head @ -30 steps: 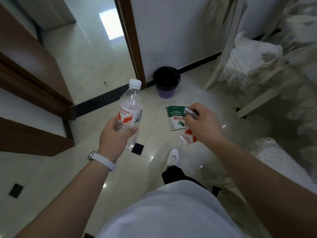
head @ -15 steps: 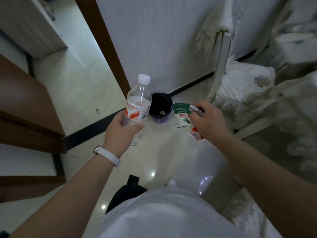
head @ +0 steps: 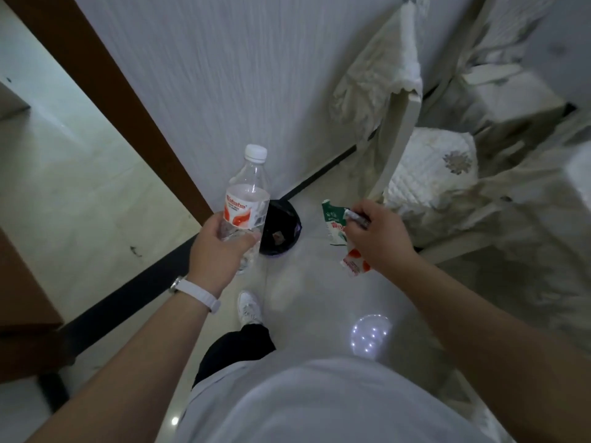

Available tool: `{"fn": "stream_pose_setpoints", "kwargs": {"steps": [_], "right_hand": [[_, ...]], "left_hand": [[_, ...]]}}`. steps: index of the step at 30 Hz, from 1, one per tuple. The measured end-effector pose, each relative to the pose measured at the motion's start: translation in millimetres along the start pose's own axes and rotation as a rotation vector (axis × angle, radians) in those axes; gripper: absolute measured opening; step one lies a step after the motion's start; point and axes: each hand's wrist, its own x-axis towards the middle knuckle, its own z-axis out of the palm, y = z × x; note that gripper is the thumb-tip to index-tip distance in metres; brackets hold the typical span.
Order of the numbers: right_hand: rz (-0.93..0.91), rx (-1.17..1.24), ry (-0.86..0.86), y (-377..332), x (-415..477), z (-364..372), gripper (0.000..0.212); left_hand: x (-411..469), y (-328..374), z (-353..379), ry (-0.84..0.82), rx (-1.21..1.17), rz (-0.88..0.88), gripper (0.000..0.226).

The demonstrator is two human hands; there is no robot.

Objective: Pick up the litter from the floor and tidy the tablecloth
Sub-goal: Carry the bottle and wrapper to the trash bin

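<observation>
My left hand [head: 220, 247] grips a clear plastic bottle [head: 244, 206] with a white cap and a red-and-white label, held upright. In my right hand [head: 379, 238] is a bunch of wrappers: a green-and-white one [head: 332, 222] sticks out to the left and a red-and-white one [head: 353, 263] hangs below. A small dark waste bin [head: 283, 231] stands on the floor by the wall, just behind the bottle and between my two hands. The pale tablecloth [head: 524, 199] hangs crumpled at the right.
A white chair [head: 396, 129] with a draped cloth and a quilted cushion [head: 428, 174] stands close to the right of the bin. A brown door frame [head: 105, 87] and a dark skirting board run along the left. My shoe [head: 249, 306] is on the tiled floor.
I have walked closer to the bin, which now sits right behind the bottle. Both hands keep hold of the same litter.
</observation>
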Motion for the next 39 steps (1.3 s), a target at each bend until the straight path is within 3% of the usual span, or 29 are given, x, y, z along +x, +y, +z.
{"fn": "stream_pose_setpoints", "kwargs": {"steps": [8,16,26,39], "right_hand": [[-0.006,-0.214,0.058,-62.4,99.5,48.8,0.008],[0.005,-0.138,-0.072,-66.5,171.7,92.1,0.011],[-0.011,-0.174,-0.286,39.4,309.1,179.7,0.007],[-0.145,-0.300,-0.471,204.3,435.9,332.9,0.003]], "left_hand": [[132.7,5.7,-31.0,-0.078,-0.004,-0.039,0.041],[214.9,-20.9,-13.1,-0.040,0.018,-0.125,0.043],[299.5,-116.8,61.7,0.088,0.078,-0.260,0.043],[401.8,-321.1,166.3,0.147,0.161,-0.363,0.060]]}}
